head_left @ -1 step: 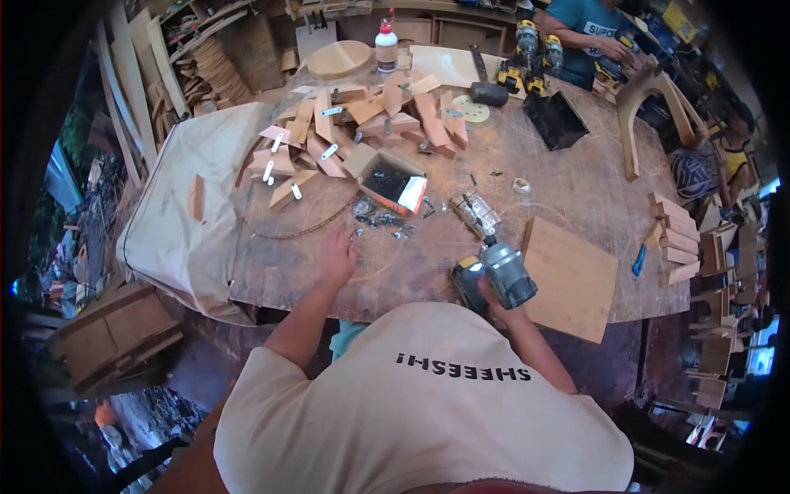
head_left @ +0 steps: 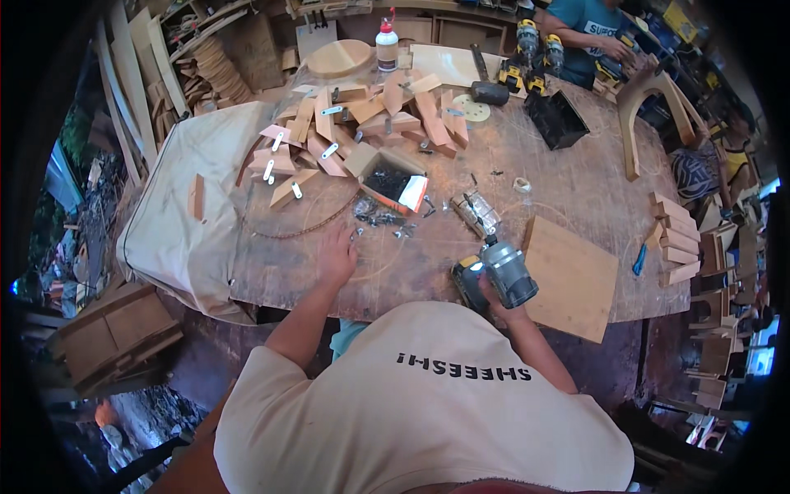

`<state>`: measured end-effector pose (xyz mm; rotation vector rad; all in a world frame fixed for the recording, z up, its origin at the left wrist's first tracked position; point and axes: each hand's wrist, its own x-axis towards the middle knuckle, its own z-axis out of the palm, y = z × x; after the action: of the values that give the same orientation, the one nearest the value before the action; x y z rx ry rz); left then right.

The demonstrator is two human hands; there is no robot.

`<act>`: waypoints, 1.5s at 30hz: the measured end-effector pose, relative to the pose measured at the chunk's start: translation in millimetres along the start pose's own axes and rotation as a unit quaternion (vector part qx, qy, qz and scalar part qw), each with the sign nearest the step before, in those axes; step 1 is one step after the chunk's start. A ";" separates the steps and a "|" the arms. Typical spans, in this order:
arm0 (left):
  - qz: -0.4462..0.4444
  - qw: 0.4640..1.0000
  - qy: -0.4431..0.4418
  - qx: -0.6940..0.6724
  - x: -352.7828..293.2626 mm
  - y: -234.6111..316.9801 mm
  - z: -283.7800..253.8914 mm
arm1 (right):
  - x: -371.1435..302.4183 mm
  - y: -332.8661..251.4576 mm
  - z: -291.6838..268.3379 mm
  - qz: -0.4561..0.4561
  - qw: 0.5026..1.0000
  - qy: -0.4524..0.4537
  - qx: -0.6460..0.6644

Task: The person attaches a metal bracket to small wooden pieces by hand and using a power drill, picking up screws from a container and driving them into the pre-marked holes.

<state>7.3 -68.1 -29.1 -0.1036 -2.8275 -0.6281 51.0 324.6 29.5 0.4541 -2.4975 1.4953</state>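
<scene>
Drill [head_left: 510,274] stays in the right grip [head_left: 504,308]; how wide the left grip [head_left: 336,257] stands, I cannot tell.

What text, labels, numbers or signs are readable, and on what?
Person's pale T-shirt: large dark lettering, legible, upside down; wording not copied.
Co-worker's teal shirt: pale lettering, partly legible; wording not copied.
White bottle: label too small to read.
Power drill in the right hand: none readable.
Cardboard box: print too blurred.
</scene>
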 end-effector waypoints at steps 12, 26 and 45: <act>0.003 1.000 0.000 0.020 2.3 -0.4 -1.3 | -3.1 8.6 0.0 0.067 0.997 -0.020 0.026; -0.014 1.000 0.000 -0.007 -1.5 0.4 -3.8 | -7.7 19.1 2.3 0.074 0.996 -0.004 0.050; -0.007 1.000 0.020 -0.010 1.3 -0.4 -4.3 | -4.4 12.1 7.9 0.057 0.996 0.040 0.051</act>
<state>6.9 -70.3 -25.2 -0.0729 -2.7872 -0.6544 50.7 323.7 14.4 0.2653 -2.4308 1.6554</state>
